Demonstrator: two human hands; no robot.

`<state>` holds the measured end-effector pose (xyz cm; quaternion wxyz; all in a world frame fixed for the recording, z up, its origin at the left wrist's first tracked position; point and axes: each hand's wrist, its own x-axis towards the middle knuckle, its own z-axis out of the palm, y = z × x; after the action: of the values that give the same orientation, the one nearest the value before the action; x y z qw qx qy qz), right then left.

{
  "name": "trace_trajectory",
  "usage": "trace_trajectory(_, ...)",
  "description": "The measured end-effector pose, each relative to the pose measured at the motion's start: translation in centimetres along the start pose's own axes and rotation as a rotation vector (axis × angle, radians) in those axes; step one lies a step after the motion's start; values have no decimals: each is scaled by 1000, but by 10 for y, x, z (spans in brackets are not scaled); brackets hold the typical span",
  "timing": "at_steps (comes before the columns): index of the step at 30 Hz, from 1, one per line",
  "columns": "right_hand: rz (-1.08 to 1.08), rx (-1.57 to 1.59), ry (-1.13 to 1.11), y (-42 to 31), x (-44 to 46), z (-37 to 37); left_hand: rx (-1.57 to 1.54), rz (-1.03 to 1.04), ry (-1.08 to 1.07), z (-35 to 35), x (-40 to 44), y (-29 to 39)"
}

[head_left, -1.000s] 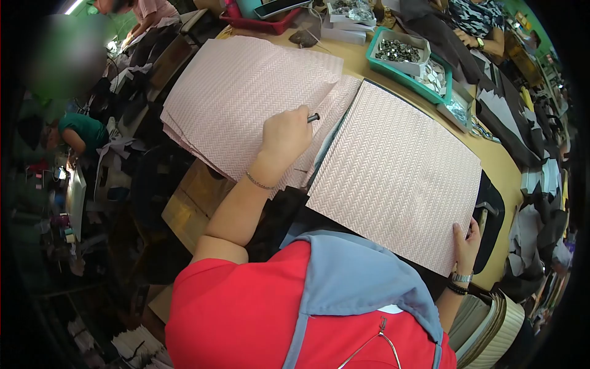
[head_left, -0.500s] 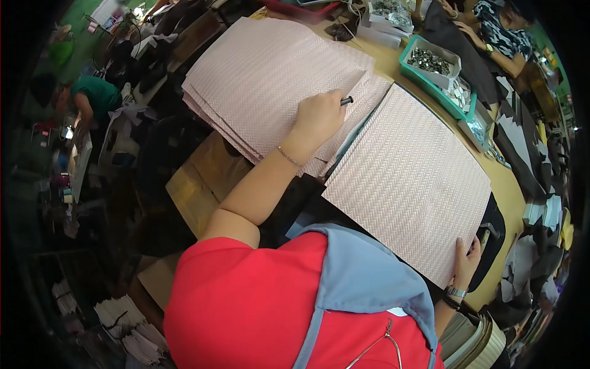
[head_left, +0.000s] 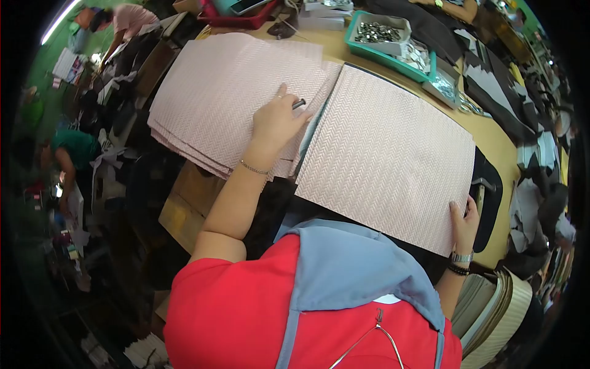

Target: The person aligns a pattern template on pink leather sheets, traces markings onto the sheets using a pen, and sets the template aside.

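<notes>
Two pale pink herringbone-patterned piles lie side by side. My left hand (head_left: 276,122) is over the right part of the left stack (head_left: 215,86), holding a dark pen-like tool (head_left: 298,103), with the index finger lifted off it. Several layered edges show at the stack's lower left. The right sheet (head_left: 387,154) rests over a dark board whose edge shows along its top and bottom. At its lower right corner my right hand (head_left: 465,226) grips the edge, thumb on top and fingers partly hidden.
A teal tray (head_left: 393,56) of metal pieces stands at the back, beside a red tray (head_left: 246,22). Scissors (head_left: 473,109) lie near it. A hammer (head_left: 481,192) is on a black pad at right. Other people work at far left and at upper right.
The camera view has shifted. My left hand has loosened from a fist, with its index finger now raised from the tool. My right hand stays at the sheet's corner.
</notes>
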<state>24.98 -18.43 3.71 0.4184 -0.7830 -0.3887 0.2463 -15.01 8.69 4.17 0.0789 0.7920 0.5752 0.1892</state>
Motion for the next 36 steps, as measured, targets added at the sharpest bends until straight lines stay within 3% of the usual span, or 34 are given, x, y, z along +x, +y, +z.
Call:
trace_trajectory(5,14,57,25,1,-2,2,41,-12,-80,-1,0,-1)
trace_trajectory(36,2,97,21,-1,-4,3,51,53,-5,5,1,-5)
